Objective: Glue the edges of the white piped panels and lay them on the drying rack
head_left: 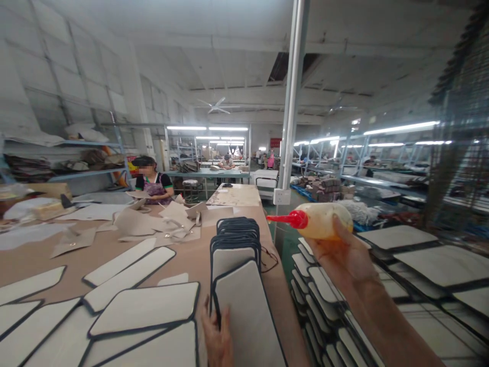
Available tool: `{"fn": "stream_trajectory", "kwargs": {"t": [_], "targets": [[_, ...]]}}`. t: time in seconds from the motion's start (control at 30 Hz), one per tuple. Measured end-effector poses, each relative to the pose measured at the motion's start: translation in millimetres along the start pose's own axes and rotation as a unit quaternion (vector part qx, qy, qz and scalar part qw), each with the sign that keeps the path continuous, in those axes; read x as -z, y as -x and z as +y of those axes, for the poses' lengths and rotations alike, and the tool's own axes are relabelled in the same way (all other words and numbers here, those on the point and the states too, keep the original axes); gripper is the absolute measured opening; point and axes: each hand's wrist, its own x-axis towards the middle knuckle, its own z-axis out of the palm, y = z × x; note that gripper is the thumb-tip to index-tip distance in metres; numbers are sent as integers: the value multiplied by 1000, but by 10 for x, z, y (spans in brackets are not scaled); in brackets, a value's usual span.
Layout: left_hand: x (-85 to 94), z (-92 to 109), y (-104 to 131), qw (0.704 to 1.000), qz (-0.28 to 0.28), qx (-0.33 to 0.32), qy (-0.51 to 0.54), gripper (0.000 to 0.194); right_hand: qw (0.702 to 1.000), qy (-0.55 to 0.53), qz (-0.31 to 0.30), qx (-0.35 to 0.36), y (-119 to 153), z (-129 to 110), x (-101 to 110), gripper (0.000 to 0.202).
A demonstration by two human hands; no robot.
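In my right hand (349, 250) is a squeeze bottle (324, 216) with a red nozzle and amber liquid inside. It is held sideways in the air to the right of the table, nozzle pointing left. My left hand (218, 334) grips the left edge of a pale panel (248, 306) with dark edging, thumb on its face and fingers at the side. That panel lies over the front of a stack of dark-edged panels (235, 232). Under the panel, the hidden fingertips do not show.
More dark-edged panels (148, 308) lie spread over the brown tabletop (282, 306) at left. Racks of panels (317, 285) stand right of the table, near a metal pole (290, 102). Beige cut pieces (141, 224) lie farther back, where a co-worker (155, 183) sits.
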Motion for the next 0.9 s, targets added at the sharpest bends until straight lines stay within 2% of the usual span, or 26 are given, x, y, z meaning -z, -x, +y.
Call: {"fn": "stream_trajectory", "kwargs": {"t": [0.07, 0.1, 0.17, 0.23, 0.33, 0.43, 0.53, 0.7, 0.9], "targets": [[-10, 120, 26, 999, -16, 22, -43, 51, 1000, -5, -5, -8, -32, -25, 13, 15], [-14, 243, 24, 997, -34, 22, -58, 47, 1000, -5, -5, -13, -44, -43, 15, 15], [-20, 603, -3, 991, -90, -20, -94, 44, 1000, -1, -4, -18, -62, -96, 12, 18], [-22, 1058, -54, 970, -178, -80, -142, 45, 1000, 9, -16, -12, -70, -163, 3, 24], [-20, 1701, -165, 903, -335, -151, -222, 46, 998, 33, -57, 16, -59, -259, -2, 40], [-19, 2089, -308, 806, -503, -190, -248, 40, 992, 79, -81, 55, -17, -308, 26, 47], [-34, 2253, -456, 723, -612, -195, -252, 39, 986, 139, -66, 65, 44, -294, 77, 47], [-93, 2430, -639, 607, -728, -174, -266, 36, 979, 193, -10, 57, 153, -199, 122, 54], [-145, 2575, -747, 510, -806, -164, -250, 38, 968, 246, -37, 15, 295, -130, 141, 52]]}}
